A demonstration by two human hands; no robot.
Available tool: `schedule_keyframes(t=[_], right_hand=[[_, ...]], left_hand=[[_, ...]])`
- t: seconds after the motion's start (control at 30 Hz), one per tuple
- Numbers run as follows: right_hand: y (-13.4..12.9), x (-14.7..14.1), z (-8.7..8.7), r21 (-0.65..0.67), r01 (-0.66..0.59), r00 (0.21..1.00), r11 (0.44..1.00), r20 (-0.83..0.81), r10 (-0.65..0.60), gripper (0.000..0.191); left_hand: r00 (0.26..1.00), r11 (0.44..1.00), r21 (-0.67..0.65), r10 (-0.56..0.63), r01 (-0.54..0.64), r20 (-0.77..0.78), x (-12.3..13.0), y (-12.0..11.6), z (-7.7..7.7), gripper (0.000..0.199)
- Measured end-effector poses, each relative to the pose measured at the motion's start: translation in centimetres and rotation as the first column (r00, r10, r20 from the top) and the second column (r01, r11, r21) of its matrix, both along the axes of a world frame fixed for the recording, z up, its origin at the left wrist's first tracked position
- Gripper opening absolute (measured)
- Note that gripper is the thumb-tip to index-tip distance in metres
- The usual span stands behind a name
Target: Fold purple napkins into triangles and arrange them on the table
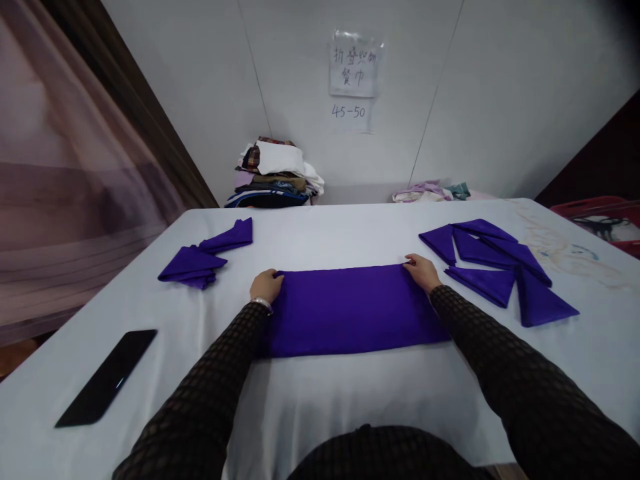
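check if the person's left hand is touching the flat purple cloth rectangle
Touching: the head view shows the left hand holding the flat purple cloth rectangle at its far left corner.

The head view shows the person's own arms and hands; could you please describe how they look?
The left sleeve and right sleeve are long and dark, with a small grid-like pattern. The left hand is gloveless, with a shiny, silver-looking bracelet at its wrist; the right hand is gloveless too.
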State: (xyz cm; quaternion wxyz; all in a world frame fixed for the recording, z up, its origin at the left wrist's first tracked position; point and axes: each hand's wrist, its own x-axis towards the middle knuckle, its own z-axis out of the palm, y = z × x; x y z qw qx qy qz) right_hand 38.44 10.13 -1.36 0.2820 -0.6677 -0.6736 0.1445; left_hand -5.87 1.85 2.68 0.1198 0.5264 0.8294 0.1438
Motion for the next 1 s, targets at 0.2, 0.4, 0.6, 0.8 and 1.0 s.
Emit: schedule_keyframes(t=[0.2, 0.4, 0.6, 0.8, 1.0], right_hand=[[-0.2, 0.3, 0.1, 0.009, 0.006, 1.0, 1.0, -0.02, -0.006, 0.031], [-0.3, 0.5, -0.1, 0.019, -0.006, 0.998, 1.0, -0.069, 0.008, 0.031], [-0.2, 0.4, 0.1, 0.015, -0.014, 0.998, 1.0, -0.061, 0.014, 0.029], [-0.4, 0.0, 0.8, 0.011, 0.0, 1.0, 1.0, -0.01, 0.0, 0.027], [-2.1, -0.8, 3.7, 0.077, -0.075, 0.997, 0.994, -0.004, 0.076, 0.032]], left_hand=[[0.999, 0.999, 0.023, 0.048, -0.048, -0.006, 0.1, -0.1, 0.0, 0.031], [0.998, 0.997, 0.049, 0.067, -0.067, -0.007, 0.1, -0.2, 0.0, 0.032], [0.998, 0.996, 0.052, 0.068, -0.068, 0.002, 0.3, -0.3, 0.2, 0.033], [0.998, 0.997, 0.044, 0.059, -0.058, -0.017, 0.4, -0.3, 0.4, 0.034], [0.997, 0.973, 0.224, -0.034, 0.048, -0.07, -0.4, -1.9, 1.4, 0.036]])
